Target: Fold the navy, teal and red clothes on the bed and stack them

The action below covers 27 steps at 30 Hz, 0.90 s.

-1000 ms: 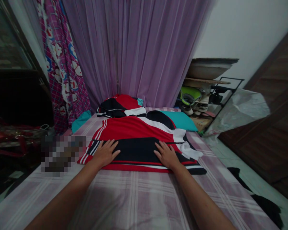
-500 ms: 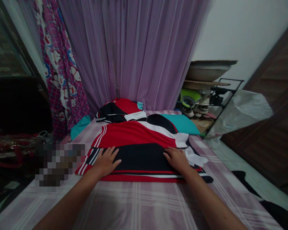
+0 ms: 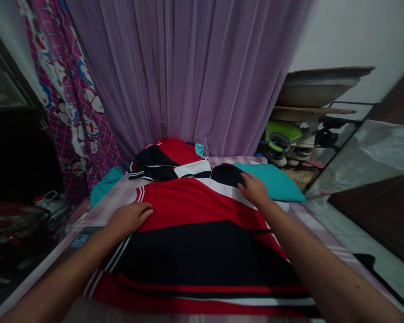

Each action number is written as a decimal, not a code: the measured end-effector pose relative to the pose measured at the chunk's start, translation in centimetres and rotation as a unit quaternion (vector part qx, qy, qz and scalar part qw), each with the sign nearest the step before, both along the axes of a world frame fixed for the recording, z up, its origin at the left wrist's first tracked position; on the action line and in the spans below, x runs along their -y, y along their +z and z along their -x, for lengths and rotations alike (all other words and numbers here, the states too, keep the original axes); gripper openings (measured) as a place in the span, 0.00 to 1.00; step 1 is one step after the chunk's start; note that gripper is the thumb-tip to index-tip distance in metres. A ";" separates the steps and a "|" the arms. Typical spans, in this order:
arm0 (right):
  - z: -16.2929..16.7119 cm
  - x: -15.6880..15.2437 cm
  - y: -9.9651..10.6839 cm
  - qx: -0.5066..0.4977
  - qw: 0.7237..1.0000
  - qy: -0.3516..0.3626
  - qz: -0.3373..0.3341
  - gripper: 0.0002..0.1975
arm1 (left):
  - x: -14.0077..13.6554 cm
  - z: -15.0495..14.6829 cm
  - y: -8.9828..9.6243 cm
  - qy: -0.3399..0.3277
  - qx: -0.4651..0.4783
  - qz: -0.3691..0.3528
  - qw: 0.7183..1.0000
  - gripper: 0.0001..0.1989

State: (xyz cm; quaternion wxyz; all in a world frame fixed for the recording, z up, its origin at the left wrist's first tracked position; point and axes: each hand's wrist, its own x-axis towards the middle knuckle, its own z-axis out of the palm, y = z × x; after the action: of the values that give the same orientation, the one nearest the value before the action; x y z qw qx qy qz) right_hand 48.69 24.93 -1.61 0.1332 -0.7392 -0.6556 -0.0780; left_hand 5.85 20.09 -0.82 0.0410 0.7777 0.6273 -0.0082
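A red, navy and white jacket with white stripes lies spread on the bed in front of me. My left hand rests on its left side, by the white stripes, fingers close together and stretched over the red cloth. Farther up, my right hand touches the white and navy part at the upper right, its fingers slightly apart. Neither hand appears to grip the cloth. Behind lies another red and navy bundle of clothing with a white band.
A teal cushion-like item lies right of the jacket, another teal cloth at the left edge. A phone lies by my left forearm. Purple curtains hang behind. A rack with shoes stands right, a water bottle left.
My left hand has moved up and left along the jacket, my right hand up to its upper part. The jacket's lower part now extends nearer to me. The view has shifted closer.
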 end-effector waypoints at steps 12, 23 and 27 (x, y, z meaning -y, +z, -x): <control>-5.1 -9.9 -0.2 -0.073 0.991 -0.100 0.058 0.18 | -14.7 1.9 -1.8 -0.004 -0.116 0.015 0.993 0.30; -5.6 -8.5 -0.4 -0.099 0.987 -0.121 -0.023 0.26 | -15.1 3.1 -1.9 0.029 -0.103 0.080 0.991 0.28; -3.4 -10.1 0.3 -0.050 0.998 -0.015 -0.036 0.31 | -15.3 3.3 -0.8 0.017 -0.101 0.085 0.991 0.20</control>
State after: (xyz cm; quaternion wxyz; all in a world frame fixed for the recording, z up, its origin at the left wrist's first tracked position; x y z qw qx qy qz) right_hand 52.07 35.03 -1.26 0.1914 -0.7466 -0.6336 -0.0666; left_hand 2.60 35.35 -1.63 0.0433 0.7556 0.6386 -0.1392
